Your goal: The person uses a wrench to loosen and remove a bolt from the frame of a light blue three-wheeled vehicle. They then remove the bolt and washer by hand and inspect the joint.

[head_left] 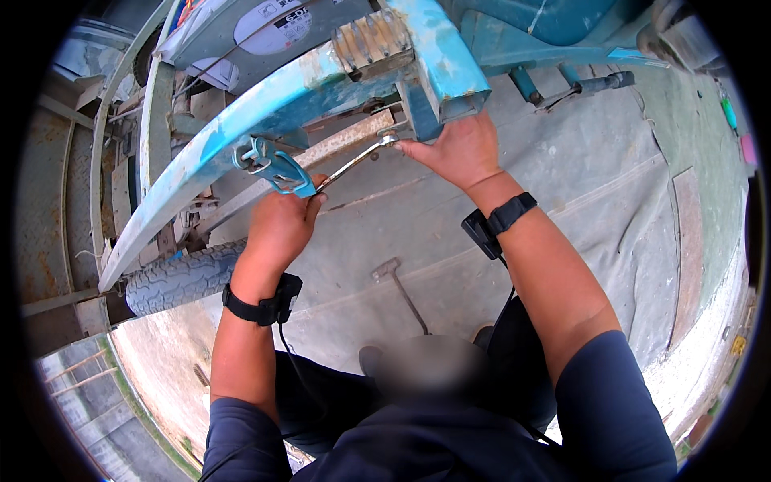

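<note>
My left hand (281,225) is closed round the lower end of a shiny metal wrench (351,164), just below a light-blue looped bracket (281,167) on the frame. The wrench slants up to the right, and its head lies under the blue metal frame (213,145). Close to that head is the thumb of my right hand (462,153). The other fingers of this hand go up behind the open end of a blue square tube (450,60), which hides them. What the wrench head sits on is too small to make out.
A black tyre (181,281) stands below the frame on the left. Between my feet and the frame, a hammer (401,289) lies on a grey ground sheet (450,249). A long board (687,249) lies at the right. Blue pedals (554,88) hang at the upper right.
</note>
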`<state>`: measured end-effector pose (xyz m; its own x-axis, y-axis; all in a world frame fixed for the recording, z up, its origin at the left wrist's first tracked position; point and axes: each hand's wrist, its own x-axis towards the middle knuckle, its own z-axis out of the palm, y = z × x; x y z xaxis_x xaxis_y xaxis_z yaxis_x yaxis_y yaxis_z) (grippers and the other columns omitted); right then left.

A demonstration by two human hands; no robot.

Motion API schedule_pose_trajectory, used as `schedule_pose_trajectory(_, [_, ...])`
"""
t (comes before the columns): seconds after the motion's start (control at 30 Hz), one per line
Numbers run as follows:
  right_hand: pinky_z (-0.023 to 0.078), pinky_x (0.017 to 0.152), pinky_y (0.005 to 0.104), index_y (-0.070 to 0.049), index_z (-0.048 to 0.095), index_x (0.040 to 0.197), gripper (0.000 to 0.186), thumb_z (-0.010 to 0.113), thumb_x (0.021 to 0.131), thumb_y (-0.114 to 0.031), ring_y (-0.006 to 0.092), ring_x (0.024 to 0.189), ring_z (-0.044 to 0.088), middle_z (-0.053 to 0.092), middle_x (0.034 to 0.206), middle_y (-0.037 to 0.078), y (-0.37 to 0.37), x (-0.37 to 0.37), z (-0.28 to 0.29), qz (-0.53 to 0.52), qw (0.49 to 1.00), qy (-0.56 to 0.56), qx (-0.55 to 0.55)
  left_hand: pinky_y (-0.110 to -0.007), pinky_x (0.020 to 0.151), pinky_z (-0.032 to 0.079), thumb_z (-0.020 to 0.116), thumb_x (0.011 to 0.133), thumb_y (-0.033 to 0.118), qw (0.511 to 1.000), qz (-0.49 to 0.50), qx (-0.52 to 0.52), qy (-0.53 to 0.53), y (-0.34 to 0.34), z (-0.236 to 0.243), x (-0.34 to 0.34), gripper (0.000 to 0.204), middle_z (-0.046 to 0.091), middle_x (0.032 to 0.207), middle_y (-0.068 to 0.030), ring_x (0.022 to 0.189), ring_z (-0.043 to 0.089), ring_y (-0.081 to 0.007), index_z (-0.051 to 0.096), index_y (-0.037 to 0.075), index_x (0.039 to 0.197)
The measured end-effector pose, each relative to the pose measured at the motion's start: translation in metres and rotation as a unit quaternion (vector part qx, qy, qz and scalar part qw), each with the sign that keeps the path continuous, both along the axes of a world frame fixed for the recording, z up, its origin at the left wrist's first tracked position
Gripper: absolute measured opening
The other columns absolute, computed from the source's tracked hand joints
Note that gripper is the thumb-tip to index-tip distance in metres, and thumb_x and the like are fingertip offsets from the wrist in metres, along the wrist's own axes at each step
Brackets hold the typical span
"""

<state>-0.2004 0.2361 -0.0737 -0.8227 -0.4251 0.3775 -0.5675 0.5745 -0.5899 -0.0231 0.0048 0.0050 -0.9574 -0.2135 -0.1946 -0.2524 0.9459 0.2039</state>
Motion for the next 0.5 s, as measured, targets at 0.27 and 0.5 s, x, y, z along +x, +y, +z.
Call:
schedule_pose_trajectory(0.27, [0.046,0.115,0.0452,-0.006,0.063,0.131,0.081,0.095,0.066,-0.042,0.0371,0.139,0.053,0.066,0.135,0.012,0.000,-0.001,-0.001,-0.013,1.000,-0.002,0.009,-0.046,0.068,0.054,0.074,0.097,0.021,0.995,-0.042,-0.017,0.085,0.007,0.021,-0.002,0.026,0.073,0.086,-0.0186,0.080,0.071,-0.0394,0.075,0.010,0.120])
schedule_pose_trajectory(0.5, [0.046,0.114,0.0449,-0.006,0.064,0.130,0.079,0.096,0.066,-0.042,0.0364,0.138,0.054,0.067,0.133,0.011,0.000,0.000,0.000,-0.016,1.000,0.010,0.010,-0.044,0.066,0.054,0.078,0.096,0.023,0.998,0.010,-0.015,0.062,0.000,0.028,-0.006,0.020,0.072,0.082,-0.0174,0.075,0.071,-0.0375,0.077,0.007,0.108])
